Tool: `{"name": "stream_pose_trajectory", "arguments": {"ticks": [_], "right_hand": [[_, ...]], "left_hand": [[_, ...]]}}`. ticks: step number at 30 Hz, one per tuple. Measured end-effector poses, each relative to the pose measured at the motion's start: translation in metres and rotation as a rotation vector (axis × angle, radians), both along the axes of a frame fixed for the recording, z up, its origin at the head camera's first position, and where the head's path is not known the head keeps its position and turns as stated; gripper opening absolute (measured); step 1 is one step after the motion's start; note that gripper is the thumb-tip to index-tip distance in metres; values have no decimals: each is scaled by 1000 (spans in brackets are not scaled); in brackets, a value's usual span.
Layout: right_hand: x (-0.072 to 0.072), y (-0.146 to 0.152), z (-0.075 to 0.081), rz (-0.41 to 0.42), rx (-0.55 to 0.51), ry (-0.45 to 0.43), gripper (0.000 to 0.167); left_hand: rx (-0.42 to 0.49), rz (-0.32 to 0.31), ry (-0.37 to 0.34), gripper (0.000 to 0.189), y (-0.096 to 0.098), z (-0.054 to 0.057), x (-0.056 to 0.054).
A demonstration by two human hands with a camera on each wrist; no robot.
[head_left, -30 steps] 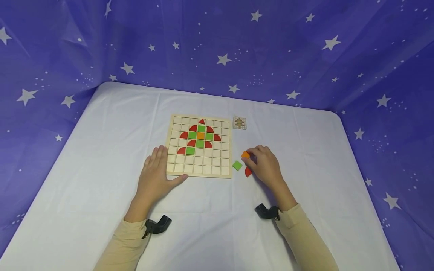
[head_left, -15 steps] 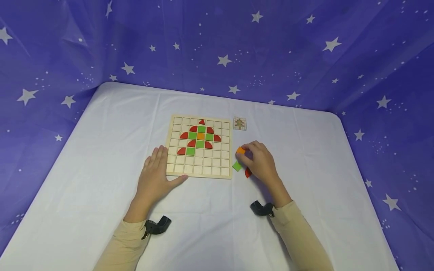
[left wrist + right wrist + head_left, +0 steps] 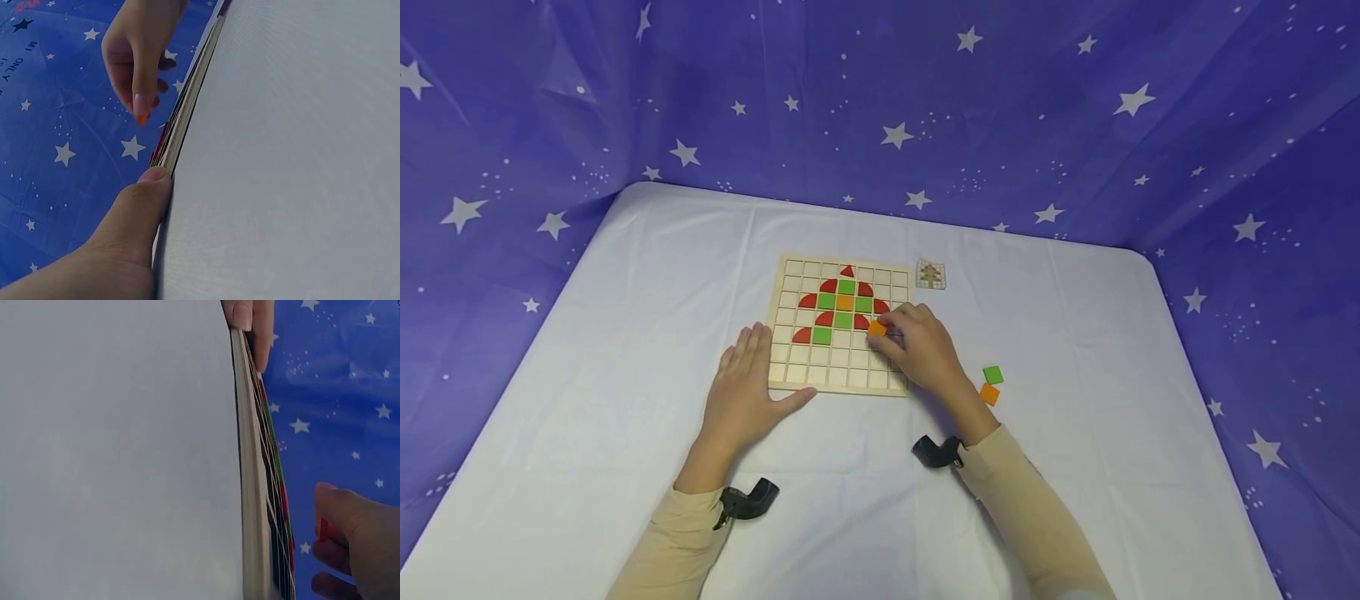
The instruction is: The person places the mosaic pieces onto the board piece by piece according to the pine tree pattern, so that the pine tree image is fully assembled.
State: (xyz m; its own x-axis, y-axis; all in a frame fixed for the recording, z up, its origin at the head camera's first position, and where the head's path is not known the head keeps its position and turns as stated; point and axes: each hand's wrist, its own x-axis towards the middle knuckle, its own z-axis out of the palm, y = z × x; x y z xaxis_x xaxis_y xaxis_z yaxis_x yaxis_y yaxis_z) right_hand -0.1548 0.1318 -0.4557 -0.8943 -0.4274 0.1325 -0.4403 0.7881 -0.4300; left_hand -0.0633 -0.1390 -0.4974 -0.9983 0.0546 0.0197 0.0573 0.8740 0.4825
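A wooden grid board [image 3: 850, 367] lies on the table, with red, green and orange tiles set in several of its cells. My left hand [image 3: 741, 387] rests along the board's left edge with fingers straight, its thumb [image 3: 153, 178] touching the near edge. Over the board's right side, my right hand [image 3: 925, 346] pinches an orange square tile [image 3: 876, 328] between thumb and finger. In the left wrist view that tile [image 3: 142, 119] hangs above the board, apart from it. The right hand and wrist hide part of the board and some table beside it.
A green tile [image 3: 993, 375] and another orange tile [image 3: 990, 394] lie loose to the right of my right forearm. Beyond the board's far right corner is a small card [image 3: 931, 274] with a tree pattern. A white cloth [image 3: 1075, 333] covers the table.
My right hand has carried the orange tile leftward from the table to above the board. Loose green and orange tiles farther right are uncovered. The left hand stays put.
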Motion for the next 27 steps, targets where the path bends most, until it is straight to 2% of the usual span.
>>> {"name": "stream_pose_trajectory", "arguments": {"ticks": [7,12,19,27], "right_hand": [[2,-30,-6,128,94,55,36],[5,-44,-10,185,173,93,35],[7,-52,-10,179,214,110,33],[6,-52,-12,174,206,128,29]], "left_hand": [[-3,1,-6,121,-1,-1,0],[-8,-2,-9,121,0,-1,-1],[-15,-4,-4,122,-1,-1,-1],[-8,-3,-7,122,0,-1,-1]]}}
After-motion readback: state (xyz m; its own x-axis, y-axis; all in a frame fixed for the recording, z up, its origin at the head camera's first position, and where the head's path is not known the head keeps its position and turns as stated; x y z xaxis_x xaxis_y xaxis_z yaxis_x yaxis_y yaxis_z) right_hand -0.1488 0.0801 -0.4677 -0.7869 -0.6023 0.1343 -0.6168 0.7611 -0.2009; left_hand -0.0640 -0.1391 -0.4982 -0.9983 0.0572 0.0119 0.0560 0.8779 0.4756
